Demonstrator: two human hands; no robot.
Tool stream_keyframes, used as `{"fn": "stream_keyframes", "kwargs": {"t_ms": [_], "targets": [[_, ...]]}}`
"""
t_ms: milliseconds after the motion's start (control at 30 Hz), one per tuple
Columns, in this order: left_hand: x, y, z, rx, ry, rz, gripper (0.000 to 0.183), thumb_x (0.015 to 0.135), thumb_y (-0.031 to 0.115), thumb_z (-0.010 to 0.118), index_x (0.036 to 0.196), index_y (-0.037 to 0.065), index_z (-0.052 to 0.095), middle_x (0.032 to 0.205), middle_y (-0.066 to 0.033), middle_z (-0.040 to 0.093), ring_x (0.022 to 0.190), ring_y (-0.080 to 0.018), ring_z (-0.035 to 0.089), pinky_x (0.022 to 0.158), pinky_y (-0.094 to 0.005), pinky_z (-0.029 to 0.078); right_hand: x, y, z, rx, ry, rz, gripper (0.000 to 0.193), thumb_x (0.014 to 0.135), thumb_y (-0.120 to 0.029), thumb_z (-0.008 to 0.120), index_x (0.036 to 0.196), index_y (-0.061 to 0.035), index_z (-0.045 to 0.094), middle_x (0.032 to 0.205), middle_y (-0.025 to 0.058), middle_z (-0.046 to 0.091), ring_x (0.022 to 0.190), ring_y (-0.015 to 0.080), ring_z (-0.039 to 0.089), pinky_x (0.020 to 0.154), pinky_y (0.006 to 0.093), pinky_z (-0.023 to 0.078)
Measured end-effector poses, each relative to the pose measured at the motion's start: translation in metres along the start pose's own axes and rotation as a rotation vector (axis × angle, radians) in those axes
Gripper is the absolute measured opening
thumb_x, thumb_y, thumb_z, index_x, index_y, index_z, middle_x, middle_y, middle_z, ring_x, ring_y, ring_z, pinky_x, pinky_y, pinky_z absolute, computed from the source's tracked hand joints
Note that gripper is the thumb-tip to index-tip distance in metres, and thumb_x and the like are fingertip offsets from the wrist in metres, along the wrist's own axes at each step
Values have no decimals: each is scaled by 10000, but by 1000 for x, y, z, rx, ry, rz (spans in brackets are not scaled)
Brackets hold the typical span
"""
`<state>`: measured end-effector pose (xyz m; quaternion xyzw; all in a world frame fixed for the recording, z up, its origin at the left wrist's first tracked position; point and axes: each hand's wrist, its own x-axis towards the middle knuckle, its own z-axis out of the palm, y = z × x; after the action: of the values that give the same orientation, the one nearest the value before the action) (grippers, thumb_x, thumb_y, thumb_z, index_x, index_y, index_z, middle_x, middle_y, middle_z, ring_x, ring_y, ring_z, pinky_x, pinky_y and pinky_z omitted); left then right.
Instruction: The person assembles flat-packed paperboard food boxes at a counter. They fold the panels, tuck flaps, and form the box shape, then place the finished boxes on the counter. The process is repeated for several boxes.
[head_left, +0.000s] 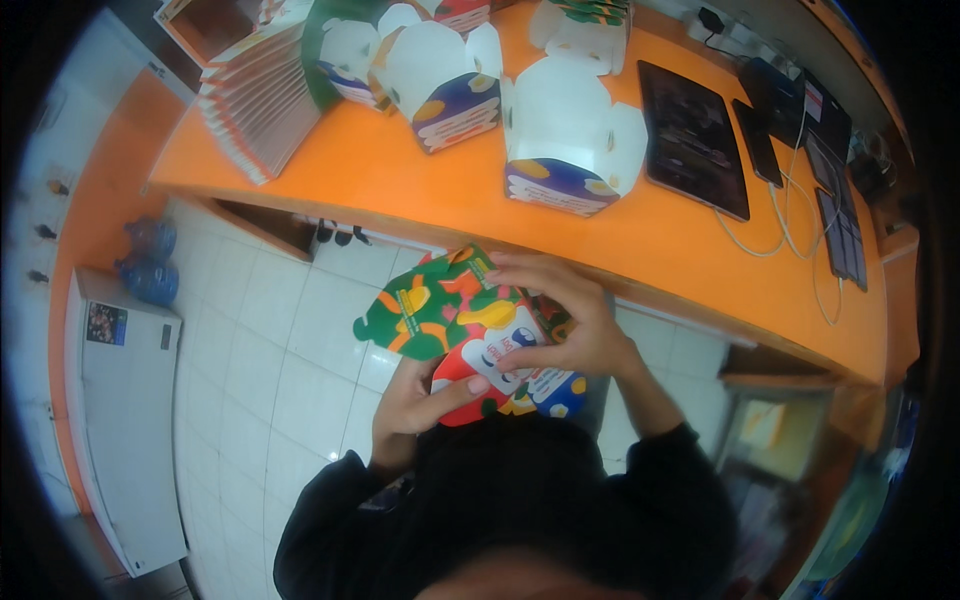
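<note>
In front of my body, below the counter's edge, I hold a colourful cardboard food box (pixel 430 305), partly folded, with green, red and blue printed panels. My left hand (pixel 415 408) grips its lower left side, the thumb lying on the red panel. On the right side, my right hand (pixel 575 325) has its fingers along the upper edge and its thumb pressed on the white printed part. A green flap sticks out to the upper left. The fingers behind the cardboard are hidden.
On the orange counter (pixel 400 200) stand several open food boxes (pixel 555 150) with white insides. A stack of flat cartons (pixel 265 105) lies at the left. To the right are a tablet (pixel 695 140), phones (pixel 757 143) and white cables. A white fridge (pixel 125 430) and blue water jugs (pixel 150 260) stand at far left.
</note>
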<state>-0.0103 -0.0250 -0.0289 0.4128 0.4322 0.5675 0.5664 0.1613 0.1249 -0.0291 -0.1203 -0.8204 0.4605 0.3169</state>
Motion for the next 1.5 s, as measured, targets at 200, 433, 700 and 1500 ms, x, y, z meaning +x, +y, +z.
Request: {"fn": "stream_keyframes", "kwargs": {"t_ms": [200, 433, 700, 1500], "targets": [[7, 0, -6, 446, -224, 132, 428, 868, 60, 600, 1275, -4, 488, 1215, -155, 561, 1107, -296, 542, 933, -352, 429, -2, 6, -7, -66, -122, -74, 787, 586, -299, 900, 1241, -99, 513, 1422, 148, 402, 1308, 320, 401, 1041, 408, 399], [15, 11, 4, 883, -502, 153, 251, 828, 113, 604, 1063, 30, 569, 948, -177, 632, 846, -353, 613, 717, -404, 496, -4, 0, -19, 48, -354, 32, 901, 560, -274, 886, 1273, -91, 366, 1344, 164, 424, 1230, 357, 448, 997, 408, 419], [16, 45, -21, 641, 68, 945, 613, 719, 570, 737, 1062, 100, 546, 1231, -231, 530, 1197, -388, 489, 996, -501, 380, -31, -2, -39, 302, 176, -146, 1092, 438, -299, 908, 1325, -86, 308, 1259, 149, 413, 1213, 290, 459, 1004, 375, 401], [63, -23, 16, 93, 0, 741, 1276, 556, 553, 809, 1456, 67, 48, 1399, -232, 303, 1240, -338, 429, 959, -433, 452, -28, 15, 7, 339, 297, -311, 913, 473, -435, 935, 1050, -125, 299, 1193, 166, 349, 1136, 279, 380, 957, 407, 323]]}}
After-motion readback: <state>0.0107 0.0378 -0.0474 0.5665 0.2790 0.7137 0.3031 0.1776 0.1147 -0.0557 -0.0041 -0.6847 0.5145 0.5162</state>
